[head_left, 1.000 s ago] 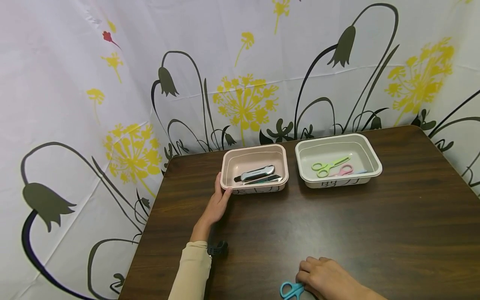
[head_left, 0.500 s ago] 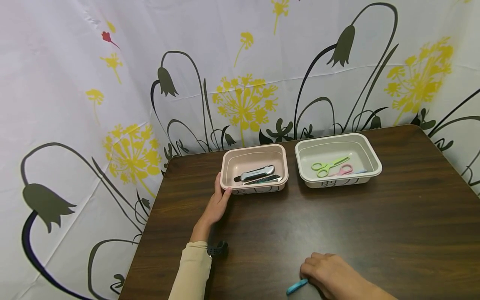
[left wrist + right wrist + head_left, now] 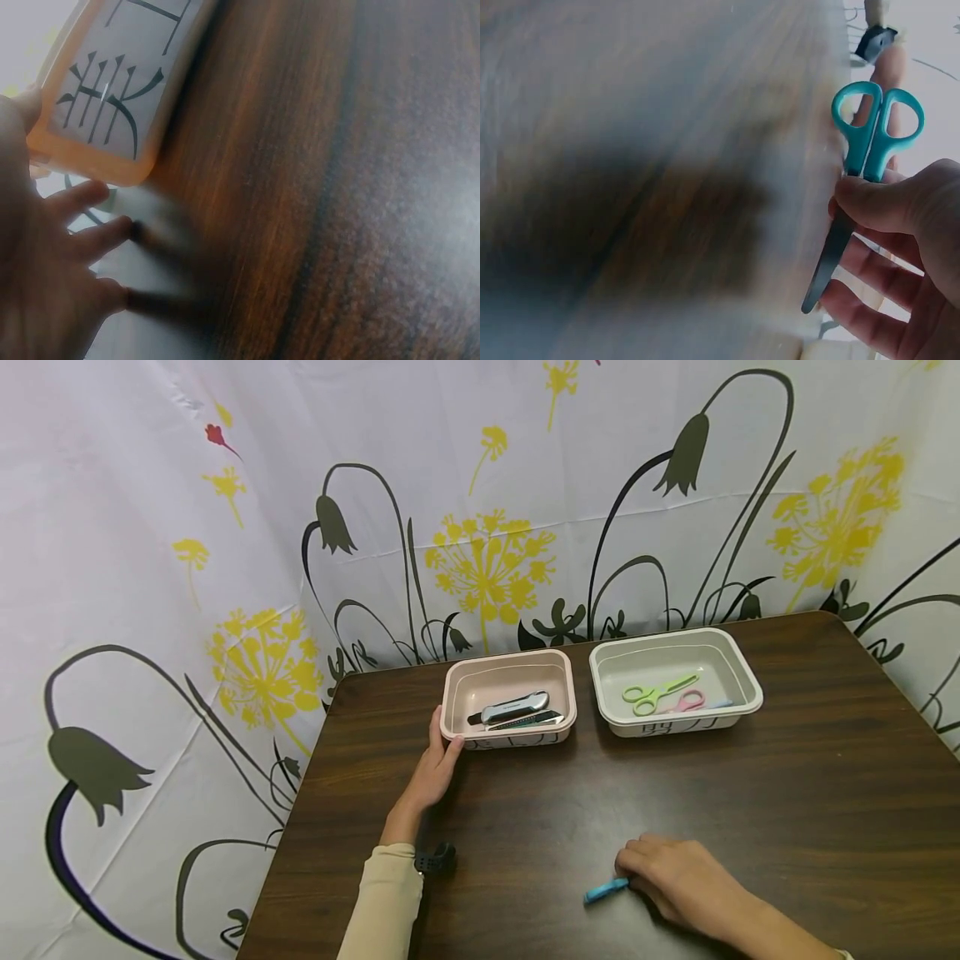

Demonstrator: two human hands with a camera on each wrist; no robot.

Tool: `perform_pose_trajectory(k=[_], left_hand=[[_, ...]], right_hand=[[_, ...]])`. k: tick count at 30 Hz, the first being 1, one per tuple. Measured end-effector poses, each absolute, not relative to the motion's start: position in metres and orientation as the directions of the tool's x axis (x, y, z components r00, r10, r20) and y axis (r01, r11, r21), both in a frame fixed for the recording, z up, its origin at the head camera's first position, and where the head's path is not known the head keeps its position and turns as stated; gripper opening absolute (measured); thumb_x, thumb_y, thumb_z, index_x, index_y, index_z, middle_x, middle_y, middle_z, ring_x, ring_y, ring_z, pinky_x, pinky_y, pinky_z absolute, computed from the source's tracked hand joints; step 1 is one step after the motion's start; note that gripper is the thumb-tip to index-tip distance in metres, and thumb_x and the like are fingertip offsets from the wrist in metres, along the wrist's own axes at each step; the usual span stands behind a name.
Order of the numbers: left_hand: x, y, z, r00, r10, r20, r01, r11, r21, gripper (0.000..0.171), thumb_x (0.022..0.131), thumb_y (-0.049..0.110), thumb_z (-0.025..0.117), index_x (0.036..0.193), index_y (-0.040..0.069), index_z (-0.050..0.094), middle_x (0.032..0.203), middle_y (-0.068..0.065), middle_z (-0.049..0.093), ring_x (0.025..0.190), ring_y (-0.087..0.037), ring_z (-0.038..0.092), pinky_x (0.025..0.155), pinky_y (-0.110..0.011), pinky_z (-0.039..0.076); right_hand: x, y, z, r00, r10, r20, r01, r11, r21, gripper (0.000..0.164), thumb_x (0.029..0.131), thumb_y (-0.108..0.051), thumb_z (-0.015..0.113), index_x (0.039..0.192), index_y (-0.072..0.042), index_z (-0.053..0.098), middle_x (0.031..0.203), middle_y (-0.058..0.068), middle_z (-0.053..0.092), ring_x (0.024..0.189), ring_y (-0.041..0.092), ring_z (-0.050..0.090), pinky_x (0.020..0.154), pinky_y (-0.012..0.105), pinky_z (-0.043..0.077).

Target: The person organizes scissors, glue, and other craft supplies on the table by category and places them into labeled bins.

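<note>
My right hand (image 3: 682, 877) pinches a pair of turquoise-handled scissors (image 3: 606, 891) above the front of the table. In the right wrist view, thumb and fingers grip the scissors (image 3: 862, 146) just below the handles, and the dark blades are together. My left hand (image 3: 431, 772) rests against the near left corner of a pinkish bin (image 3: 506, 675); its spread fingers (image 3: 101, 236) show in the left wrist view. Inside that bin lie a silver-grey utility knife (image 3: 517, 706) and a dark green one (image 3: 528, 721). A label with black characters covers the bin's front (image 3: 112, 90).
To the right stands a whitish bin (image 3: 675, 652) holding green scissors (image 3: 648, 695), pink-handled scissors (image 3: 692, 698) and a pale blue piece (image 3: 720, 703). Both bins sit near the far edge of the dark wooden table (image 3: 525, 810), before a flower-patterned curtain (image 3: 480, 468).
My right hand has lifted the turquoise scissors from the table's front, turned them edge-on to the head camera and carried them forward and slightly right. The left hand stays at the bin.
</note>
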State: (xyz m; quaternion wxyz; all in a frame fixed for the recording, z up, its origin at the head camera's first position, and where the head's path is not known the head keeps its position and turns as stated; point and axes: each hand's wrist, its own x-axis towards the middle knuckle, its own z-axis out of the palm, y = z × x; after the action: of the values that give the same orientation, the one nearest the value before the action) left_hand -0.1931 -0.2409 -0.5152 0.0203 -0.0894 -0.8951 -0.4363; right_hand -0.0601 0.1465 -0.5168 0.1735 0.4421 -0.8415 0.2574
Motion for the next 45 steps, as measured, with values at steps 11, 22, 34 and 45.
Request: perform_pose_trajectory(k=[11,22,34,45], left_hand=[[-0.193,-0.242,-0.519,-0.985,0.131,0.109,0.166,0.607,0.777,0.07,0.106,0.034,0.043,0.158,0.014,0.002,0.157,-0.021,0.024,0.136,-0.04,0.036,0.108,-0.057,0.027],[-0.194,-0.242,-0.519,-0.984,0.135,0.113,0.172,0.604,0.778,0.07,0.106,0.036,0.043,0.158,0.014,0.002,0.158,-0.021,0.024,0.136,-0.04,0.036,0.108,-0.058,0.028],[-0.195,-0.245,-0.521,-0.987,0.127,0.094,0.153,0.605,0.782,0.07,0.105,0.037,0.043,0.158,0.017,0.001,0.158,-0.017,0.024,0.137,-0.037,0.035,0.109,-0.056,0.028],[-0.195,-0.242,-0.52,-0.986,0.13,0.107,0.164,0.603,0.78,0.07,0.106,0.036,0.043,0.158,0.015,0.001,0.158,-0.019,0.023,0.137,-0.037,0.035,0.109,-0.056,0.027]], right_hand=[[-0.093,0.169,-0.514,-0.602,-0.554,0.575,-0.765,0.606,-0.218,0.011,0.084,-0.016,0.068,0.091,-0.022,0.062,0.084,-0.016,0.056,0.072,0.003,0.05,0.058,0.025,0.045],[-0.139,0.206,-0.485,-0.626,-0.37,0.686,-0.651,0.733,-0.198,0.009,0.084,-0.008,0.064,0.092,-0.012,0.065,0.084,-0.002,0.064,0.072,0.022,0.056,0.056,0.039,0.043],[-0.18,0.226,-0.477,-0.633,-0.288,0.719,-0.578,0.794,-0.191,0.015,0.081,0.001,0.066,0.093,-0.007,0.066,0.088,0.009,0.068,0.083,0.033,0.06,0.06,0.044,0.038],[-0.195,0.231,-0.481,-0.681,-0.284,0.675,-0.56,0.795,-0.231,0.016,0.082,0.0,0.07,0.096,-0.007,0.068,0.091,0.009,0.069,0.084,0.032,0.06,0.067,0.046,0.044]])
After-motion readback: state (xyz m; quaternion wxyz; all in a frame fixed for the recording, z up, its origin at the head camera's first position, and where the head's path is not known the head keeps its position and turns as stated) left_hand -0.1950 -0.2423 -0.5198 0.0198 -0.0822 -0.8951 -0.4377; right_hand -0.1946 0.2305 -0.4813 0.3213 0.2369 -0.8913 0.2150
